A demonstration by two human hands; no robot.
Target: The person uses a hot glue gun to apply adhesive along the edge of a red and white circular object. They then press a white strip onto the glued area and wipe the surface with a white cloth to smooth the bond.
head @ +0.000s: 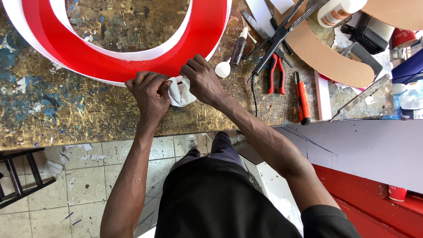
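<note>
We are gripping a white cloth (180, 93) at frame centre, left hand (150, 91) fingers clenched on it, right hand (202, 79) fingers pinching it, against the red-and-white curved sign letter (132, 59), on the paint-stained surface (66, 110), red pliers (276, 74) lying to the right.

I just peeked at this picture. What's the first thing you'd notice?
The big red ring with a white rim fills the top of the worn, paint-stained workbench. At its lower edge, the left hand and right hand pinch a white cloth between them. To the right lie red-handled pliers and an orange utility knife.
</note>
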